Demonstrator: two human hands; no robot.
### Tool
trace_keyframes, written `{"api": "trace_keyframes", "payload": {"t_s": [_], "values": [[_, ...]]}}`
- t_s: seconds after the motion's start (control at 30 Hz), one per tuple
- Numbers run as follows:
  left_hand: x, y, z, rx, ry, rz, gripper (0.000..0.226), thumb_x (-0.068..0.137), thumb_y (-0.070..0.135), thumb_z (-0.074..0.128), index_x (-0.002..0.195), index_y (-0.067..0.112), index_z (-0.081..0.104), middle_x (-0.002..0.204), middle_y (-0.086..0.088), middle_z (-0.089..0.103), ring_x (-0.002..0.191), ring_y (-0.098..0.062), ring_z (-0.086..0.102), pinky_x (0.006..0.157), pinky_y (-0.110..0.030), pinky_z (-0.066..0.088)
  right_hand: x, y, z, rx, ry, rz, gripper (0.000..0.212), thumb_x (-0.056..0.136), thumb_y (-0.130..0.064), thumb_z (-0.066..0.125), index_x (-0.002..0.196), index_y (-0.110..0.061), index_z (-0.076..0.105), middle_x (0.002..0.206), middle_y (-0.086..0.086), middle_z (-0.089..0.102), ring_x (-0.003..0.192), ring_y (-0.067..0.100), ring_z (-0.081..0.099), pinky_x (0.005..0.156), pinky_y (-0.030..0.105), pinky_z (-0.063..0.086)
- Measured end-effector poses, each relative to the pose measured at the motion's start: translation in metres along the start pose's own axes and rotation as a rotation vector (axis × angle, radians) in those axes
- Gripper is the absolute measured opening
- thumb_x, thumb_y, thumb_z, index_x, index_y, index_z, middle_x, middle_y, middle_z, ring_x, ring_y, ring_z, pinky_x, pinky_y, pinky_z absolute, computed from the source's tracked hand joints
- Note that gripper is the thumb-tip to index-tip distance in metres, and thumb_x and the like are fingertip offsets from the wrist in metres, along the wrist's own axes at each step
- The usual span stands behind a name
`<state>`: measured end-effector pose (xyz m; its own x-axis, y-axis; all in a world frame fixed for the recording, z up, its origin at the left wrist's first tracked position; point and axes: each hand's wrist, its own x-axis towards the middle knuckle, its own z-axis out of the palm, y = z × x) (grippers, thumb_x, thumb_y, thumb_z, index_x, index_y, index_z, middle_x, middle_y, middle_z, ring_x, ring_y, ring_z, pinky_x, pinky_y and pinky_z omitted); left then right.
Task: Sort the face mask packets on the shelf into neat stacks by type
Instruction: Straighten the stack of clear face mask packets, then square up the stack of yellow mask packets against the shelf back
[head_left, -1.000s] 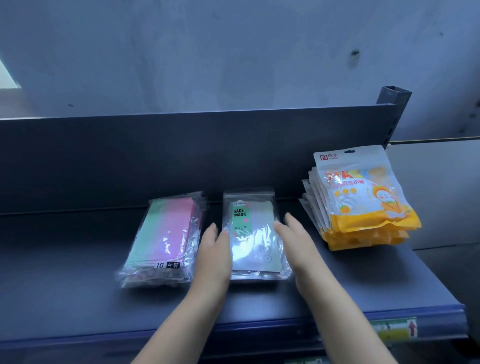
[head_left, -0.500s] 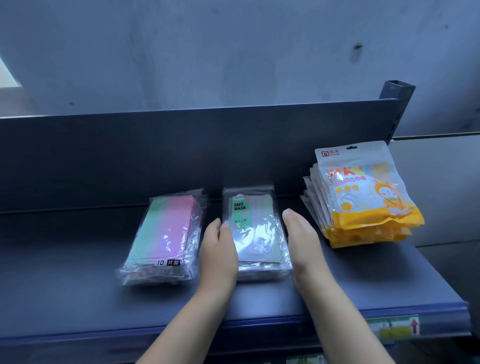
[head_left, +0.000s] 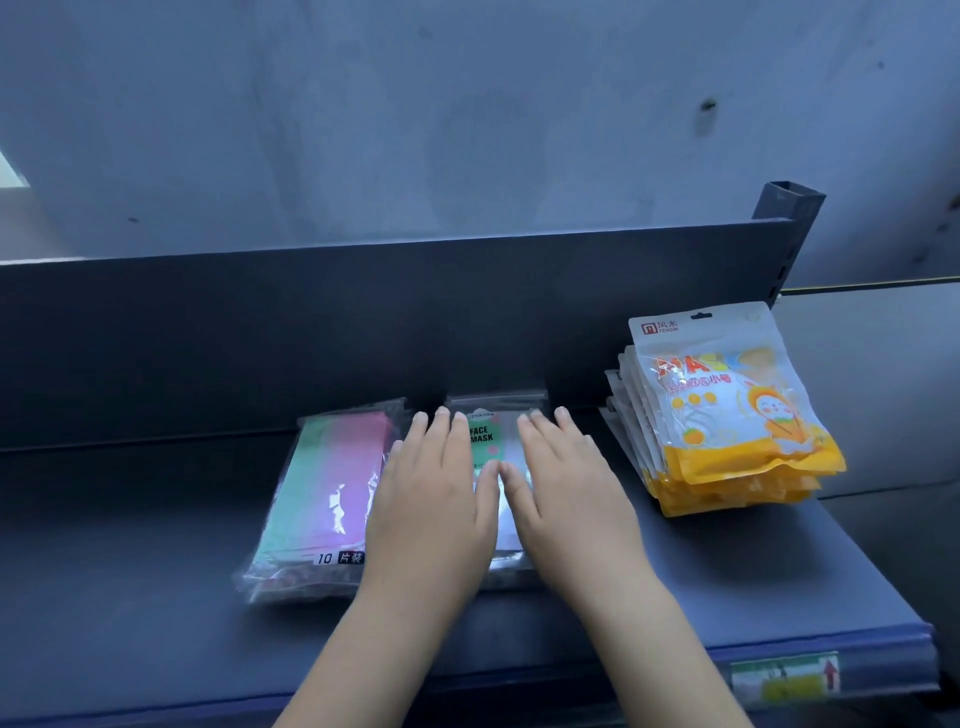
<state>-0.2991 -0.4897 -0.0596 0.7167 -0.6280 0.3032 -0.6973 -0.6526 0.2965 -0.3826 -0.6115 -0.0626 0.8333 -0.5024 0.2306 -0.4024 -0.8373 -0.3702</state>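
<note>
The left hand (head_left: 431, 499) and right hand (head_left: 569, 493) lie flat, fingers spread, palms down on the middle "FACE MASK" stack (head_left: 485, 441), gripping nothing. On the shelf (head_left: 156, 597), the pink-green stack (head_left: 332, 483) sits just left, the orange stack (head_left: 727, 415) apart at right.

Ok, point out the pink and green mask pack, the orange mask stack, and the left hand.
pink and green mask pack (head_left: 332, 478), head view, on its clear front.
orange mask stack (head_left: 727, 405), head view, on the top packet's printed front.
left hand (head_left: 431, 499), head view, on its back.
</note>
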Motion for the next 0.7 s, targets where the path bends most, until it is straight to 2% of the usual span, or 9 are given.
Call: {"api": "trace_keyframes", "payload": {"t_s": [0.07,0.17,0.27,0.43,0.53,0.7], "values": [[0.006,-0.005,-0.003,0.051,0.019,0.025,0.075,0.100,0.050,0.020,0.154,0.005,0.047,0.161,-0.010,0.048,0.154,-0.029,0.038,0.122,-0.048,0.033,0.001,-0.003,-0.002,-0.019,0.006,0.007,0.090,0.093,-0.062,-0.003,0.166,-0.019,0.027,0.174,-0.005,0.026,0.164,0.016,0.006,0.130,0.035,0.010],[0.015,-0.006,-0.009,0.031,-0.072,0.055,0.083,0.097,0.054,0.007,0.161,0.009,0.035,0.169,-0.006,0.035,0.159,-0.024,0.024,0.128,-0.043,0.023,0.003,-0.007,-0.010,-0.053,0.002,0.029,0.079,0.101,-0.060,0.008,0.166,-0.018,0.028,0.173,-0.002,0.028,0.164,0.018,0.009,0.131,0.038,0.014],[0.023,0.001,-0.017,-0.031,-0.104,0.071,0.091,0.090,0.059,-0.004,0.165,0.014,0.023,0.174,0.001,0.021,0.162,-0.017,0.009,0.131,-0.037,0.014,0.005,-0.007,-0.027,-0.066,-0.038,0.081,0.067,0.110,-0.055,0.021,0.168,-0.021,0.019,0.176,-0.006,0.018,0.164,0.014,0.002,0.131,0.034,0.009],[0.035,0.027,-0.018,-0.104,-0.082,0.073,0.094,0.087,0.061,-0.008,0.166,0.017,0.018,0.175,0.003,0.015,0.163,-0.015,0.003,0.130,-0.034,0.006,0.005,0.004,-0.056,0.033,0.006,0.133,0.064,0.110,-0.050,0.032,0.168,-0.024,0.019,0.175,-0.011,0.017,0.163,0.008,-0.002,0.130,0.028,0.009],[0.038,0.044,-0.019,-0.127,-0.091,0.081,0.089,0.091,0.060,-0.005,0.166,0.019,0.017,0.175,0.005,0.014,0.162,-0.013,0.002,0.129,-0.032,0.004,0.002,0.015,-0.070,0.072,0.022,0.138,0.064,0.110,-0.049,0.033,0.168,-0.025,0.018,0.175,-0.013,0.016,0.162,0.005,-0.004,0.129,0.025,0.006],[0.045,0.085,-0.012,-0.167,-0.100,0.054,0.066,0.108,0.050,0.019,0.166,0.019,0.017,0.175,0.007,0.014,0.162,-0.011,0.000,0.130,-0.031,0.007,0.001,0.053,-0.089,0.074,0.054,0.117,0.066,0.108,-0.054,0.026,0.167,-0.024,0.022,0.175,-0.009,0.019,0.163,0.010,0.001,0.132,0.032,0.011]]}}
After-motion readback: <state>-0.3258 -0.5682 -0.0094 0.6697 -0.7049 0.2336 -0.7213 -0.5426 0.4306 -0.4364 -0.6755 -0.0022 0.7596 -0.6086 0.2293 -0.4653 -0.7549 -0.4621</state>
